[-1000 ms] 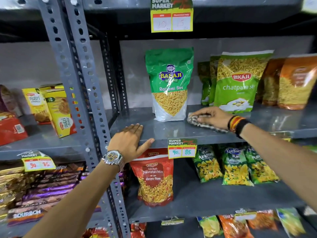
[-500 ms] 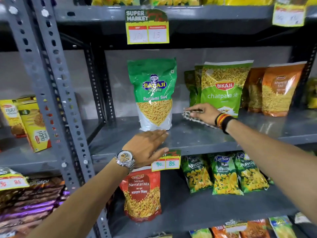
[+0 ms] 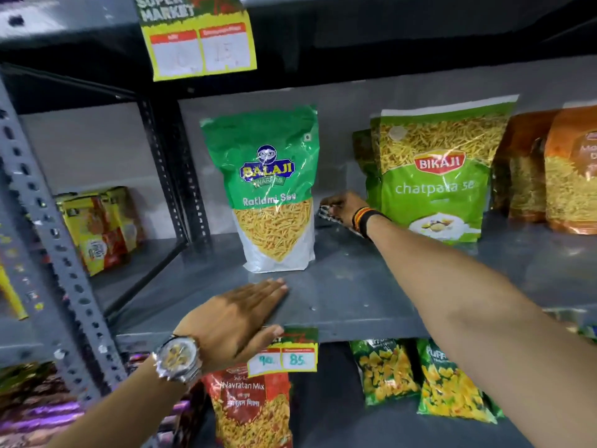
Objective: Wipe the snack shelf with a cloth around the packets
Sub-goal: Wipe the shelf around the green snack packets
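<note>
- My right hand (image 3: 344, 206) has its fingers curled narrow around a checked cloth (image 3: 326, 215), deep on the shelf (image 3: 355, 286) just right of the green Ratlami packet (image 3: 274, 189); only a small bunch of cloth shows, the rest sits under the hand.
- I cannot tell whether the cloth presses the shelf there, as that back corner is dark.
- A striped band (image 3: 363, 219) circles that wrist.
- My left hand (image 3: 239, 321) lies flat, fingers straight and together, holding nothing, on the shelf's front edge in front of the Ratlami packet, not touching it.
- Its thumb overlaps the top of a price tag (image 3: 290, 354), whose left number is smeared.
- A watch (image 3: 177, 357) sits on that wrist.
- Right of the Ratlami packet stands a chatpata packet (image 3: 436, 176), its bottom left corner hidden by my forearm.
- Further right, orange packets (image 3: 555, 169) are cut off by the frame edge.
</note>
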Action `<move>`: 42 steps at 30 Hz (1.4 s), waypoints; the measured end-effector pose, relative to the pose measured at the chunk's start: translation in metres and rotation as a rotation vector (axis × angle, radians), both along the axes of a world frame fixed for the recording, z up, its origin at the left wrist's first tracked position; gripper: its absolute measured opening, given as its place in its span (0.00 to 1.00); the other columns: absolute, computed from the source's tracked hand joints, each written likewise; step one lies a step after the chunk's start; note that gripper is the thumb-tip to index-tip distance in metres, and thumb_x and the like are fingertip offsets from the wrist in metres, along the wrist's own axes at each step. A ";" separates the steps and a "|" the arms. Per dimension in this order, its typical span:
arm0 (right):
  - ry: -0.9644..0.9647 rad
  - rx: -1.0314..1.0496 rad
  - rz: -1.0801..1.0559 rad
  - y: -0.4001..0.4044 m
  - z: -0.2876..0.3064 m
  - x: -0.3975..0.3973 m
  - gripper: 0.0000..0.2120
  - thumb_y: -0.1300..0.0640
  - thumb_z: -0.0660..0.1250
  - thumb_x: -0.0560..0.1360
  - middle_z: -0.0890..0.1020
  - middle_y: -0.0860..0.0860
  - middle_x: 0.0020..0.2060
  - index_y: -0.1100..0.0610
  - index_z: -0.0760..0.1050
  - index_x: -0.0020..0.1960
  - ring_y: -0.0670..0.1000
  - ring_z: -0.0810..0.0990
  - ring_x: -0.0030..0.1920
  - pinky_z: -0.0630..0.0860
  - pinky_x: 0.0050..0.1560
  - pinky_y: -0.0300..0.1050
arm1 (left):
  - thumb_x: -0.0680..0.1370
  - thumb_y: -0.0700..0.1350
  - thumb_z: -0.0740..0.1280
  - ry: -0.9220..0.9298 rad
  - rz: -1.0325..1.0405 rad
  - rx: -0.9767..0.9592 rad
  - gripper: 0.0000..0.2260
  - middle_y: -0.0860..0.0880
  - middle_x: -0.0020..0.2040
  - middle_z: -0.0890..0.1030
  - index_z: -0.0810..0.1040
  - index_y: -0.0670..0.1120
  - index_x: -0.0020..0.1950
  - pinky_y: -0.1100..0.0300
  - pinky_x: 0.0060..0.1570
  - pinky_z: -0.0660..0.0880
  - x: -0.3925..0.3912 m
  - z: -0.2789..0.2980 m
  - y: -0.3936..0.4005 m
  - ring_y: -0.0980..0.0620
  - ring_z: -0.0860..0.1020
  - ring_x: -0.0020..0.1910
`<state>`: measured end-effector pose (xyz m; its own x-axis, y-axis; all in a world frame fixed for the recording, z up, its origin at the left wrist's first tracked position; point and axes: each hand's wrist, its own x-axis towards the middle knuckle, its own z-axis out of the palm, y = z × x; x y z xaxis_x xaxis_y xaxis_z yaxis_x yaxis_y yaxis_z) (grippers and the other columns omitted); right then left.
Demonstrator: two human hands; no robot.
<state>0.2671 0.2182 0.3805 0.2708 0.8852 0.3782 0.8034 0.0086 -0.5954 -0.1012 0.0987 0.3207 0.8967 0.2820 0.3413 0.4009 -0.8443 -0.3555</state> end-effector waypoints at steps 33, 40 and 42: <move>0.070 -0.038 0.204 -0.196 0.004 -0.063 0.13 0.61 0.70 0.75 0.82 0.50 0.59 0.54 0.81 0.60 0.46 0.79 0.60 0.71 0.57 0.33 | 0.82 0.66 0.41 0.032 0.064 -0.123 0.39 0.39 0.73 0.73 0.67 0.39 0.77 0.46 0.68 0.72 0.003 0.009 -0.013 0.41 0.75 0.70; -0.095 -0.238 0.195 -0.196 -0.010 -0.061 0.19 0.54 0.69 0.76 0.77 0.49 0.66 0.51 0.75 0.67 0.47 0.74 0.65 0.66 0.61 0.37 | 0.73 0.76 0.34 -0.017 0.240 -0.146 0.49 0.43 0.78 0.69 0.66 0.44 0.78 0.48 0.69 0.70 -0.022 0.012 -0.012 0.43 0.71 0.73; -0.100 -0.195 0.200 -0.199 -0.011 -0.067 0.19 0.55 0.70 0.76 0.78 0.50 0.65 0.50 0.76 0.66 0.48 0.75 0.65 0.67 0.61 0.38 | 0.72 0.76 0.34 -0.018 0.241 -0.151 0.50 0.43 0.78 0.68 0.65 0.43 0.78 0.47 0.69 0.69 -0.025 0.012 -0.013 0.43 0.70 0.74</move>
